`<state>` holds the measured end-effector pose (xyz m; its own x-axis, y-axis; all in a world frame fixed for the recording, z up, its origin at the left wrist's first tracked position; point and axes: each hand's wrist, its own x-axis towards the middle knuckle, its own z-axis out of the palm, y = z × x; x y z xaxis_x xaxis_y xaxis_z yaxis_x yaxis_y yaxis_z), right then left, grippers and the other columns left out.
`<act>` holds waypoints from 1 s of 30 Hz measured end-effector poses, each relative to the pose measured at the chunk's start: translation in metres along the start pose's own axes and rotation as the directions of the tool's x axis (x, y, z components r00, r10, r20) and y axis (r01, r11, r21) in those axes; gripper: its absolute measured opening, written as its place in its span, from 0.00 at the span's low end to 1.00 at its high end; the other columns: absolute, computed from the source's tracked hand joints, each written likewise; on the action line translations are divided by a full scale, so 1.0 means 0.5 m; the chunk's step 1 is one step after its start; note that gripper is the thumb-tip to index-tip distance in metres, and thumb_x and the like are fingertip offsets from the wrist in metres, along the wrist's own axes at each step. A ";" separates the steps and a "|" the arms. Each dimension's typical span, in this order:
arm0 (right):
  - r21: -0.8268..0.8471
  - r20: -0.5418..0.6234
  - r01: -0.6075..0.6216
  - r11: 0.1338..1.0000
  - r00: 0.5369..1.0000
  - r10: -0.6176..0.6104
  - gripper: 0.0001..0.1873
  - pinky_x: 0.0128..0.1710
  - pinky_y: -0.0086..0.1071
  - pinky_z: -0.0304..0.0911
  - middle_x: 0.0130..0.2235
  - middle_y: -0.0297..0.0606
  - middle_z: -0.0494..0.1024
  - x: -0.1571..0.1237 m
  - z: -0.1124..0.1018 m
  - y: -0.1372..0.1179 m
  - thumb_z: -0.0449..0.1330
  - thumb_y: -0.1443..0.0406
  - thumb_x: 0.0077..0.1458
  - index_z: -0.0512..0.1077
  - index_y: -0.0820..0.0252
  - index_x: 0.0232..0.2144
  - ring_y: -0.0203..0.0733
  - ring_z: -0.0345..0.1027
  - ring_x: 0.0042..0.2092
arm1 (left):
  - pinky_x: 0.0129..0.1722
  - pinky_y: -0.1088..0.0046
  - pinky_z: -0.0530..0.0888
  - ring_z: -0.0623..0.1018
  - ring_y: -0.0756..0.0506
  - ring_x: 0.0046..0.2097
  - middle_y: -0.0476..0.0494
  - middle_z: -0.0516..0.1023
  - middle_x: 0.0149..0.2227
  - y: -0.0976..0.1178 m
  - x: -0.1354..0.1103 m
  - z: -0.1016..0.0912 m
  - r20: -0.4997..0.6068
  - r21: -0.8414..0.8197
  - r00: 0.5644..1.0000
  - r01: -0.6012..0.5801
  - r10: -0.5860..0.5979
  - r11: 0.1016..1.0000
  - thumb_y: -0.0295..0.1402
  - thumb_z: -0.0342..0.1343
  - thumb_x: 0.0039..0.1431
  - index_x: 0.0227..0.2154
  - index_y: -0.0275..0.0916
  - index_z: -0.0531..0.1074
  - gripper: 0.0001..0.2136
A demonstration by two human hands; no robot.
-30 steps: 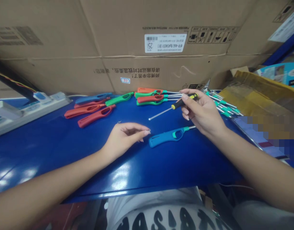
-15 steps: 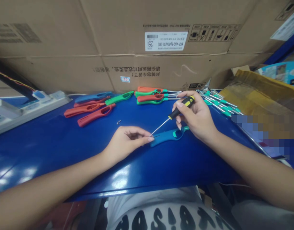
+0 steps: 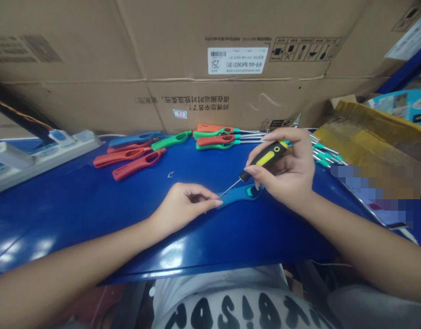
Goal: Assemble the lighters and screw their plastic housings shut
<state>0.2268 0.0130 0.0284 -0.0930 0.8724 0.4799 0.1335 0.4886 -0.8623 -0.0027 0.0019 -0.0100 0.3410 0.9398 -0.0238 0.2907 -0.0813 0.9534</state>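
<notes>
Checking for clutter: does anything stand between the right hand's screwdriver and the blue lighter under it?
Only the left hand, pinched at the tip of the screwdriver, by the left end of the lighter; whether it holds something small is unclear.

Blue lighter [image 3: 235, 196], partly hidden
Right hand [image 3: 289, 173] covers its two-o'clock end; bits [image 3: 170, 174] at left hand's [image 3: 183, 203] eleven o'clock too small to identify.

Apparently a workshop: screwdriver [image 3: 268, 157], loose plastic casings [image 3: 130, 170], power strip [image 3: 52, 156].
</notes>
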 end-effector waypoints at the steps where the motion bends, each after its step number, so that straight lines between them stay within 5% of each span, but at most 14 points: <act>1: -0.006 0.015 0.009 1.000 1.000 -0.009 0.26 0.24 0.35 0.64 0.36 0.38 0.76 0.000 0.003 -0.006 0.72 0.54 0.50 0.65 0.48 0.46 0.43 0.71 0.31 | 0.31 0.74 0.74 0.79 0.46 0.30 0.44 0.85 0.31 0.001 -0.001 0.002 0.004 0.015 1.000 -0.006 0.005 1.000 0.38 0.70 0.52 0.30 0.42 0.84 0.06; 9: -0.017 0.394 0.017 1.000 0.919 -0.009 0.31 0.29 0.29 0.69 0.46 0.38 0.77 0.034 0.019 -0.087 0.63 0.62 0.61 0.60 0.45 0.64 0.36 0.73 0.34 | 0.35 0.71 0.74 0.81 0.45 0.34 0.43 0.84 0.33 0.007 -0.003 -0.002 0.021 0.057 0.993 -0.115 0.114 0.992 0.38 0.68 0.55 0.30 0.40 0.83 0.07; 15: 0.038 0.231 0.074 0.997 0.969 -0.081 0.26 0.27 0.27 0.70 0.41 0.36 0.78 0.036 0.039 -0.076 0.68 0.58 0.57 0.66 0.48 0.55 0.36 0.74 0.34 | 0.40 0.69 0.76 0.81 0.43 0.41 0.41 0.83 0.38 0.021 -0.002 -0.016 0.055 0.056 0.950 -0.309 0.306 0.949 0.36 0.69 0.55 0.32 0.40 0.83 0.06; 21: 0.073 0.163 0.295 0.953 0.939 -0.303 0.26 0.27 0.28 0.75 0.43 0.37 0.79 0.038 0.037 -0.015 0.65 0.55 0.60 0.62 0.50 0.57 0.35 0.75 0.33 | 0.53 0.61 0.74 0.77 0.40 0.52 0.42 0.81 0.50 0.010 0.007 -0.037 0.119 0.339 0.925 -0.380 0.361 0.861 0.43 0.72 0.49 0.52 0.42 0.78 0.26; 26: 0.059 0.179 0.277 0.959 0.942 -0.283 0.25 0.29 0.29 0.77 0.42 0.37 0.79 0.034 0.042 0.001 0.63 0.56 0.62 0.61 0.51 0.57 0.35 0.76 0.32 | 0.57 0.58 0.72 0.75 0.40 0.54 0.42 0.80 0.52 -0.012 0.011 -0.032 0.227 0.436 0.887 -0.462 0.402 0.772 0.41 0.70 0.54 0.54 0.40 0.75 0.26; 30: 0.068 0.191 0.274 0.959 0.940 -0.282 0.25 0.28 0.26 0.76 0.51 0.42 0.77 0.030 0.048 0.006 0.64 0.57 0.61 0.62 0.52 0.57 0.36 0.78 0.37 | 0.57 0.59 0.72 0.76 0.41 0.53 0.42 0.80 0.51 -0.026 0.015 -0.024 0.240 0.439 0.863 -0.505 0.445 0.743 0.39 0.68 0.57 0.54 0.39 0.74 0.22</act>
<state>0.2020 0.0273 0.0292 -0.3132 0.6794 0.6636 0.0353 0.7066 -0.7067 -0.0147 0.0140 -0.0187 0.6379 0.6951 0.3316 0.4365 -0.6811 0.5879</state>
